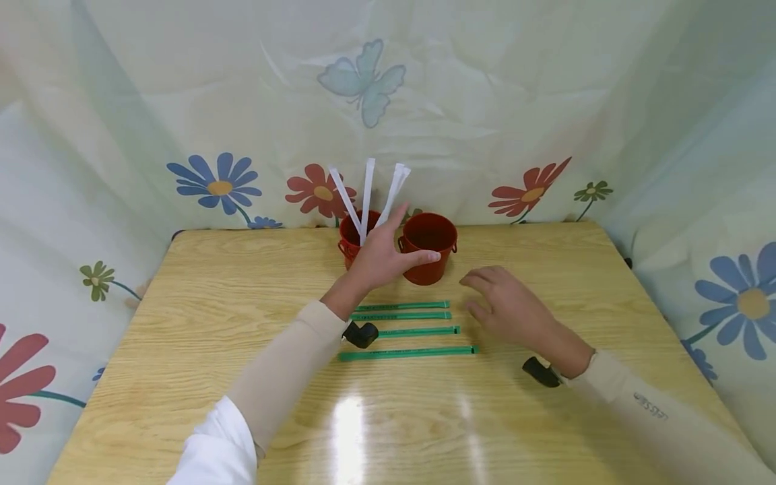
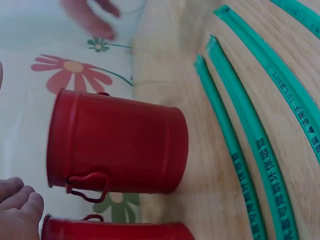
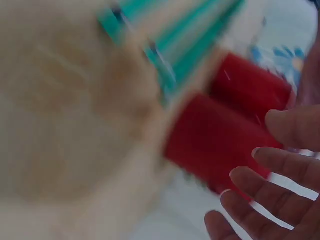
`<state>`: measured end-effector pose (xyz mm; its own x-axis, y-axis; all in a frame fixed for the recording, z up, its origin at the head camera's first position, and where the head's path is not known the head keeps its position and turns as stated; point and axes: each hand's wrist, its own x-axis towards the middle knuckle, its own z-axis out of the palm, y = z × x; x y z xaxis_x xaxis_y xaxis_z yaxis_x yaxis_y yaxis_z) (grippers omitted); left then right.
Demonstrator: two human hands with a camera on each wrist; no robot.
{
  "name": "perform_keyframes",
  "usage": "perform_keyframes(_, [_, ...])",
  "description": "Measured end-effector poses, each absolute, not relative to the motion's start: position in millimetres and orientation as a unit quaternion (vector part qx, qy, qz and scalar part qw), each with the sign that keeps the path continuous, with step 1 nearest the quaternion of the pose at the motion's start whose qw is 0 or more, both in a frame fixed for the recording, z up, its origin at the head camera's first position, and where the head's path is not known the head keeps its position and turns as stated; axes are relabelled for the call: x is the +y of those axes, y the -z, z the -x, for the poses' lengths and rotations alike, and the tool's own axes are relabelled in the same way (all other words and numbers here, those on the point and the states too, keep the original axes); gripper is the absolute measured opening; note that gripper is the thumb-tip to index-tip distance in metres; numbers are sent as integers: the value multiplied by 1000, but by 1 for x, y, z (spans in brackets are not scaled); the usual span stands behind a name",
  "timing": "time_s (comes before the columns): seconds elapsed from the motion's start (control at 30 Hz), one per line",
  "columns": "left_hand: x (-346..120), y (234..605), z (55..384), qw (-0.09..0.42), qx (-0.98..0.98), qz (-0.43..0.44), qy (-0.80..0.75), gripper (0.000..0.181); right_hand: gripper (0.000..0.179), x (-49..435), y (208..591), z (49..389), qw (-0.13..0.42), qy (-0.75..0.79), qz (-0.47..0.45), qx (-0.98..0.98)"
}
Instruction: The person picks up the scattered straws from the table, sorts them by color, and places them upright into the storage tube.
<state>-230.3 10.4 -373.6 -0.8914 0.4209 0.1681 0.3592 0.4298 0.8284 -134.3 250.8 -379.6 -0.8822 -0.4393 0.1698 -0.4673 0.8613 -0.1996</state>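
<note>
Two small red metal buckets stand side by side at the back of the table. The left bucket (image 1: 347, 250) holds a few white paper-wrapped sticks (image 1: 368, 188), leaning apart. My left hand (image 1: 384, 250) hovers in front of the buckets with fingers extended, its thumb across the front of the right bucket (image 1: 426, 273); it partly covers the left one. Whether its fingertips touch a white stick is hard to tell. My right hand (image 1: 515, 306) is above the table, right of the right bucket, fingers loosely bent and holding nothing. Several green-wrapped straws (image 1: 412, 352) lie in rows before the buckets.
The wooden table (image 1: 242, 377) ends against a floral curtain (image 1: 448, 135) just behind the buckets. Curtain also hangs along both sides. A black wrist camera (image 1: 362, 335) on the left arm covers part of the green straws.
</note>
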Motion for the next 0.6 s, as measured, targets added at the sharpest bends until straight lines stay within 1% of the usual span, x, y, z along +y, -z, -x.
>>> perform_keyframes(0.1, [16,377,231,31,844,-218,-490,110,29,241,404,125,58,-119,-280,-951])
perform_keyframes(0.17, [21,378,231,25,844,-224,-487,109,25,236,417,119,58,-121,-311,-941])
perform_keyframes(0.3, [30,378,232,13,851,-236,-468,106,19,225,432,110,46,-115,-363,-924])
perform_keyframes(0.4, [35,378,234,5,863,-238,-446,102,22,218,438,108,42,-102,-393,-913])
perform_keyframes(0.5, [37,379,236,2,873,-240,-425,96,29,212,440,108,38,-69,-415,-907])
perform_keyframes(0.6, [38,379,237,4,879,-241,-410,91,31,207,438,107,17,-28,-431,-902])
